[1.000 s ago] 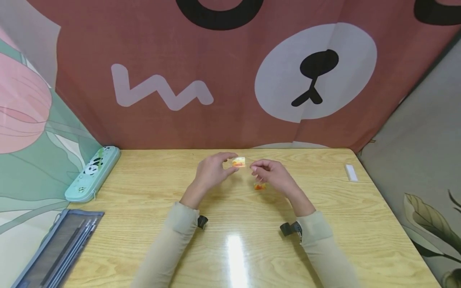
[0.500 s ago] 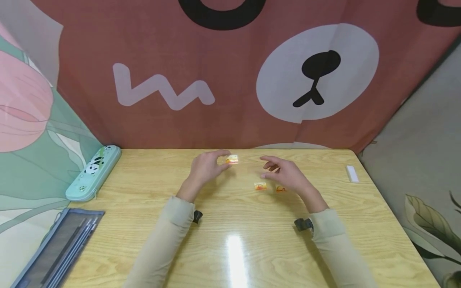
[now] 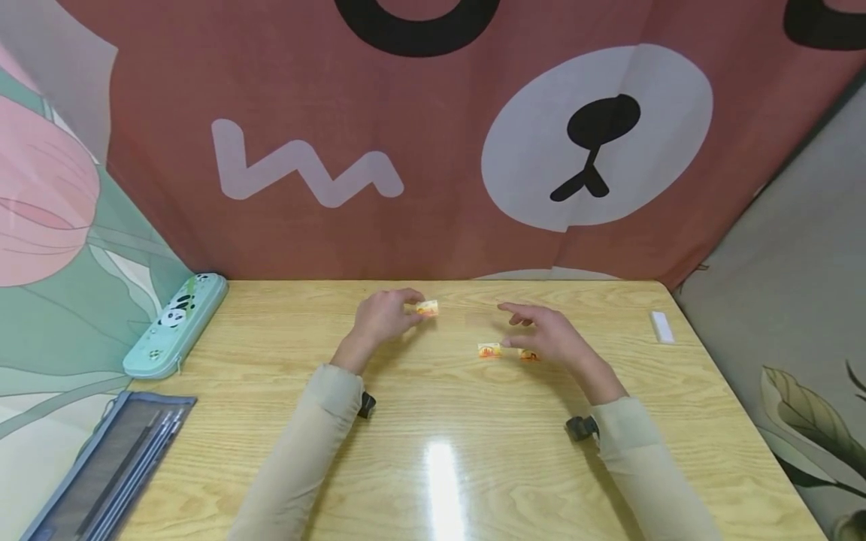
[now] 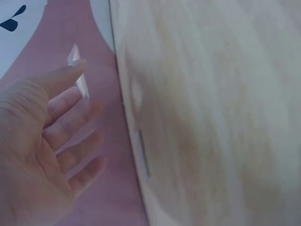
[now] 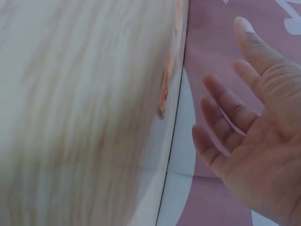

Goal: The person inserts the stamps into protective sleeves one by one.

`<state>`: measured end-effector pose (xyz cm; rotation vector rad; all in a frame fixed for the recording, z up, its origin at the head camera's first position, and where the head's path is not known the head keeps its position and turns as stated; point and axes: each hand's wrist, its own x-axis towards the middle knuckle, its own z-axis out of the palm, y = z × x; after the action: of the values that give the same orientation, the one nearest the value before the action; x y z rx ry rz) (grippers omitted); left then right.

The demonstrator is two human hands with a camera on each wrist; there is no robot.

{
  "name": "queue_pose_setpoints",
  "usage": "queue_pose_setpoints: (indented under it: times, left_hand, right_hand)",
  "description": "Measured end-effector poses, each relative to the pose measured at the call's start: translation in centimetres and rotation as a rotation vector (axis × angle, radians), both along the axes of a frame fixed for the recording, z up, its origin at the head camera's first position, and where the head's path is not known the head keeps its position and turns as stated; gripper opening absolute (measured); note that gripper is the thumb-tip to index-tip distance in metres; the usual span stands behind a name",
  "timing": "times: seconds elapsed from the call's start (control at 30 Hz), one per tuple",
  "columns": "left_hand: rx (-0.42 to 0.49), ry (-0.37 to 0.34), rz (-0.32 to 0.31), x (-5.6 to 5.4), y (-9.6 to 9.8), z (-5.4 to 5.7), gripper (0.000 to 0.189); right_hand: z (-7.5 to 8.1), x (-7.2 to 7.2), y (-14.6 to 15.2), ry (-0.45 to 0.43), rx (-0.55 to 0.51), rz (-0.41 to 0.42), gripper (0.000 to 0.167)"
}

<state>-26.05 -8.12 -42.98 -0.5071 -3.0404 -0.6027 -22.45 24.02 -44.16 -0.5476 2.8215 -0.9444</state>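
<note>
Head view: left hand [image 3: 380, 315] pinches yellow-orange slip [image 3: 429, 308] between thumb and fingers, near frame centre. Right hand [image 3: 551, 334], right of centre: fingers apart, gripping nothing, near two printed slips [image 3: 489, 350] on bench [image 3: 433, 398]. Step judged: placing held slip; next move likely calls for gentle lowering, clean release.

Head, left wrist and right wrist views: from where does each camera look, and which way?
Head: on the head, facing forward and down at table and cloth; left hand, right hand and both sleeves show.
Left wrist: on that wrist, facing along the left hand, which pinches a small piece; only this hand shows.
Right wrist: on that wrist, facing past the right hand toward table and cloth; only this hand shows.
Shared: both wrist views show the table's edge against the cloth.
</note>
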Motion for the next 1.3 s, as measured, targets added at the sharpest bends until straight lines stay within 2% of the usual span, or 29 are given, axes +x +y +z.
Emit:
queue_pose_setpoints:
  times: [0.2,0.37,0.57,0.77,0.97,1.1,1.3]
  left_hand:
    - [-0.038,-0.008,0.029,-0.6,-0.1,-0.9,0.037]
    - [-0.062,-0.058,0.052,-0.6,0.0,-1.0,0.037]
    - [-0.090,-0.096,0.062,-0.6,0.3,-1.3,0.039]
    - [-0.102,-0.127,0.081,-0.4,0.6,-1.4,0.041]
    - [-0.143,-0.113,0.054,0.0,1.5,-0.9,0.061]
    - [-0.098,-0.097,0.017,0.1,2.8,-0.9,0.067]
    - [0.008,-0.089,0.000,0.0,4.4,-1.6,0.059]
  right_hand:
    - [-0.4,-0.2,0.4,0.105,0.149,0.071,0.057]
    - [-0.5,0.0,0.4,0.121,0.225,0.060,0.049]
    - [-0.6,0.1,-0.2,0.128,0.266,0.056,0.042]
    - [-0.7,0.0,-0.4,0.088,0.251,0.053,0.042]
    - [-0.8,0.1,-0.3,0.079,0.264,0.070,0.042]
    - [-0.7,0.0,-0.4,0.083,0.263,0.084,0.041]
    - [-0.7,-0.2,-0.7,0.100,0.289,0.103,0.038]
